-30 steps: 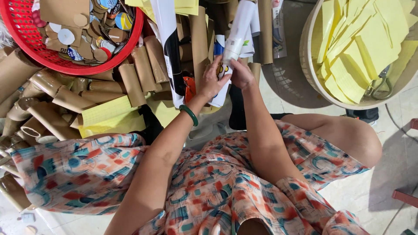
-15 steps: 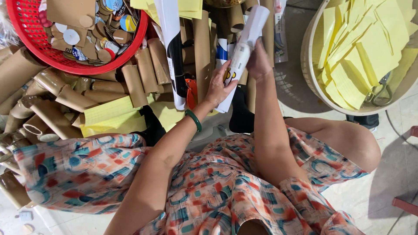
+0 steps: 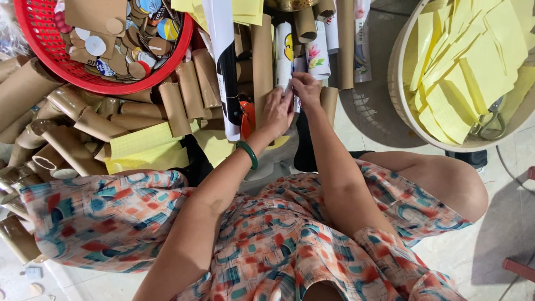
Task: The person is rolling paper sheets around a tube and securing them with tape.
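Two hands meet at twelve o'clock: the left hand [image 3: 277,113] and right hand [image 3: 305,87] both grip the white printed paper-wrapped tube [image 3: 285,56], now upright among brown cardboard tubes [image 3: 192,89] where it slanted earlier.

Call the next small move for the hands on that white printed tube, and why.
Probably press the wrap's loose edge flat along the tube. Both hands meet at its lower end: the left hand cups it from the side, the right hand pinches the edge with its fingertips. The tube stands upright among the bare cardboard tubes, so the sheet seems not yet fully stuck.
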